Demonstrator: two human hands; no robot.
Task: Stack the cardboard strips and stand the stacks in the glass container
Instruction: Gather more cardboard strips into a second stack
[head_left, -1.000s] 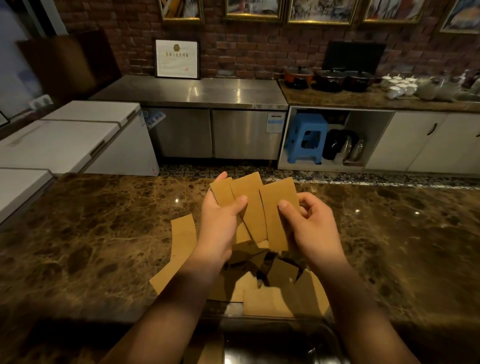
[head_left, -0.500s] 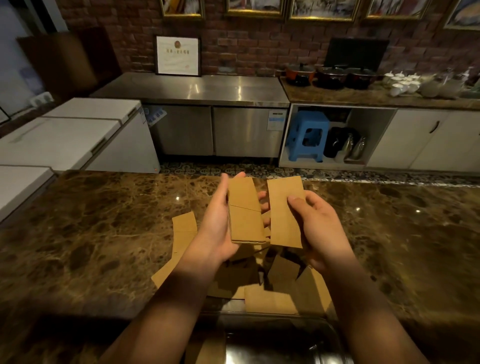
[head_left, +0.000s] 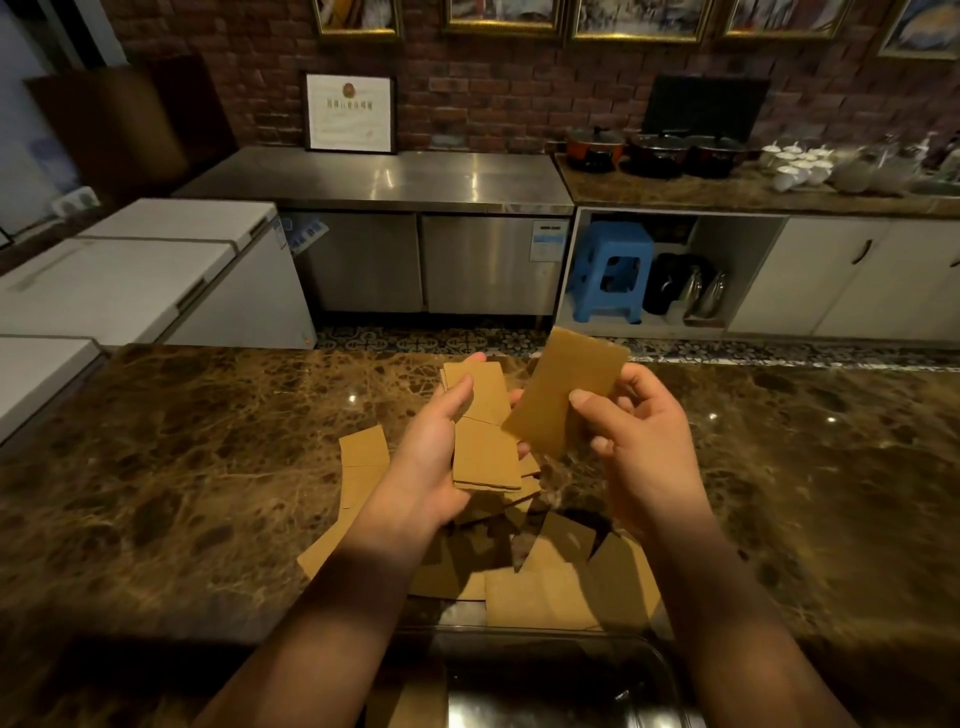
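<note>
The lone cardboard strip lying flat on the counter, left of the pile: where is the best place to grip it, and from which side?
Probably its far short end, coming from the left. The strip lies flat on the marble counter, so pinch across the free long edges there; its near end seems to run under the left hand's forearm and the pile.

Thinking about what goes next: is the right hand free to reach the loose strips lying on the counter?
Probably not yet: the right hand pinches a single strip, though nothing blocks the loose strips just below it.
</note>
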